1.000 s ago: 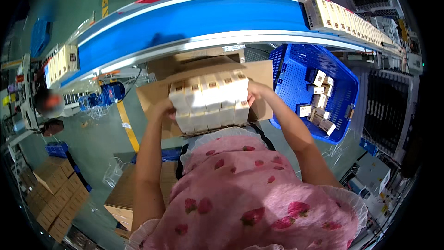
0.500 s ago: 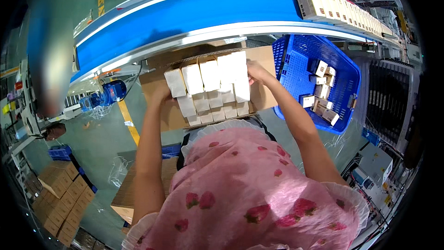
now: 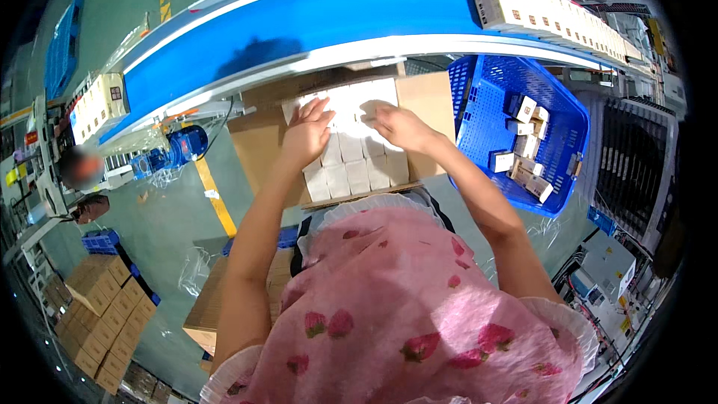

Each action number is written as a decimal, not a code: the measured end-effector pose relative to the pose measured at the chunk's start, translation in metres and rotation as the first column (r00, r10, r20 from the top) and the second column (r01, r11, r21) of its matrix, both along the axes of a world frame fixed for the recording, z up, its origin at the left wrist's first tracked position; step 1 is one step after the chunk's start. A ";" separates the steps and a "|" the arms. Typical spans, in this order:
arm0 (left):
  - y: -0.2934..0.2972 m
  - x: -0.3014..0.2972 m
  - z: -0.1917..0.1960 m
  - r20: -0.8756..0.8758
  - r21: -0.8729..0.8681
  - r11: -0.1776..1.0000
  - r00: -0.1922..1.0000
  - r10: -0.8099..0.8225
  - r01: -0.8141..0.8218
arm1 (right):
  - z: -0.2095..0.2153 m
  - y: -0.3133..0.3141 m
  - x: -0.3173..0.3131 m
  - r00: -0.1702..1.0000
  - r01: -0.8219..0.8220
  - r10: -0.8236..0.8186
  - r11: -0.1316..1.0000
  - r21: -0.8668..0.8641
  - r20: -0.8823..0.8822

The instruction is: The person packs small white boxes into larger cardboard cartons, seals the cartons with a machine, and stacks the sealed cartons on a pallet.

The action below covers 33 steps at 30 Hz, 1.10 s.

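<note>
An open cardboard carton (image 3: pixel 425 101) stands before me, packed with rows of small white boxes (image 3: pixel 357 174). Over the boxes on its left side rests my left hand (image 3: pixel 307 135), fingers spread and nothing gripped. My right hand (image 3: pixel 405 129) lies on the box tops at the right, its fingers slightly bent and partly hidden; it holds nothing that I can see. The box tops form a fairly even surface between the carton's unfolded flaps.
Beyond the carton runs a blue conveyor belt (image 3: pixel 359 11), carrying a row of white boxes (image 3: pixel 550 11) at right. A blue basket (image 3: pixel 572 142) with several loose boxes stands to the right. Stacked cartons (image 3: pixel 97 329) and a blue motor (image 3: pixel 187 144) are at left.
Both hands have moved from the sides of the white boxes onto their tops. The boxes now sit lower and more evenly in the carton. The belt's right-hand row has shifted slightly left.
</note>
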State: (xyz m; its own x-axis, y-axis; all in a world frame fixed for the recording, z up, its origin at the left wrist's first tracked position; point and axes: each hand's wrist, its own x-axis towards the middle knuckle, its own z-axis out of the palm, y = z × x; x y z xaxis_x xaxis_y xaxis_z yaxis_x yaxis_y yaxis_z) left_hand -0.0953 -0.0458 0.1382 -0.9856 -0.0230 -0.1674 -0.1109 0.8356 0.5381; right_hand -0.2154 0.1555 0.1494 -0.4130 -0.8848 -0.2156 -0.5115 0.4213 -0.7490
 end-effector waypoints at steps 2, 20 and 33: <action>0.008 -0.005 0.062 0.092 0.084 0.967 0.968 0.233 -0.241 | 0.054 0.031 -0.007 0.955 -0.225 0.086 0.834 0.504 0.283; 0.052 0.058 -0.032 0.012 -0.325 0.944 0.998 -0.056 0.057 | -0.018 0.099 -0.024 0.703 0.695 -0.678 0.593 0.406 -0.213; -0.122 0.118 -0.099 -0.009 0.411 0.494 0.538 0.843 -0.766 | -0.037 -0.020 0.093 0.980 -0.053 0.100 0.965 0.258 -0.171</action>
